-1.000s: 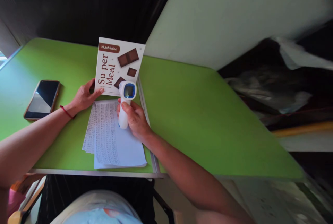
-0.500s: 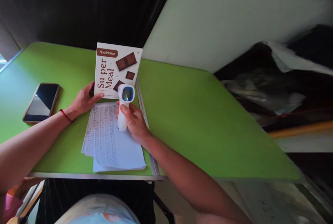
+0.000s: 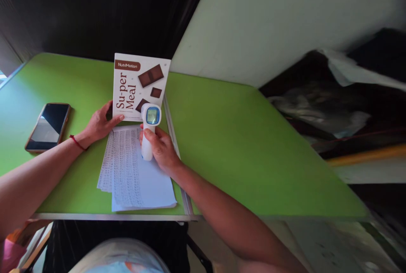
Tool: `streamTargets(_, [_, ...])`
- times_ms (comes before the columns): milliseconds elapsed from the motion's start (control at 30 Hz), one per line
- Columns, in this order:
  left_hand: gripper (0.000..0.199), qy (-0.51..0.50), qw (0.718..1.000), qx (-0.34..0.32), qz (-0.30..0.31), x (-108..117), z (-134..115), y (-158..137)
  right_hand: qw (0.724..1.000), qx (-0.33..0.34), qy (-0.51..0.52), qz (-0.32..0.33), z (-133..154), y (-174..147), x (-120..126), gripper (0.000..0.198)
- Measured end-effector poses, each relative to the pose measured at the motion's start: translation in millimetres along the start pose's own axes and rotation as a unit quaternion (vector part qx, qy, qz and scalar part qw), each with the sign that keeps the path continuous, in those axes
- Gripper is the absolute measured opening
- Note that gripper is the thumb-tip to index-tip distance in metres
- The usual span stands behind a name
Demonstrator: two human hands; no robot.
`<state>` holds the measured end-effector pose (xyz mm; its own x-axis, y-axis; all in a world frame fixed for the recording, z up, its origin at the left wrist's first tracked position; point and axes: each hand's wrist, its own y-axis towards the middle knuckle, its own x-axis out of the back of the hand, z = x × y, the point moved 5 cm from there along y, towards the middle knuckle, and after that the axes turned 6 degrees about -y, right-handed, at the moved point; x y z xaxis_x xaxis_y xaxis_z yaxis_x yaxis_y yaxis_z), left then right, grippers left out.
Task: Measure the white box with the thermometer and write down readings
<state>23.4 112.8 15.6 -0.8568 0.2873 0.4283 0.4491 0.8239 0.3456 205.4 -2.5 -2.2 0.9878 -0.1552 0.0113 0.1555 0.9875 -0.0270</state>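
Observation:
A white and blue infrared thermometer (image 3: 147, 144) stands upright in my right hand (image 3: 163, 150), whose fingers wrap round its handle. Its small screen glows pale green and faces me. Just behind it, my left hand (image 3: 100, 121) grips the lower left edge of a white box (image 3: 128, 80) printed "NutriMotion Su-per Meal" with chocolate pieces, thumb on the front and fingers hidden behind. The box is upright, and the thermometer covers part of its lower right. Beneath my right hand lie several sheets of paper (image 3: 149, 188), densely covered with handwriting on the left side.
A smartphone (image 3: 47, 127) in a brown case lies left of my left forearm. The green folding table (image 3: 241, 150) has a metal seam right of the papers. Behind are a black panel (image 3: 95, 6) and a pale wall (image 3: 253, 19); shelves with plastic bags (image 3: 323, 110) stand right.
The thermometer's screen has gone from dark to lit pale green. Both hands keep their holds, and the whole view has shifted slightly.

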Motion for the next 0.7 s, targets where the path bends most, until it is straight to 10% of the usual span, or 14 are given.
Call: streamTargets(700, [0.055,-0.003,1.0,-0.019,0.004,2.0,-3.9,-0.5,1.0,0.012,-0.017,-0.003,-0.1,2.2,-0.6,0.045])
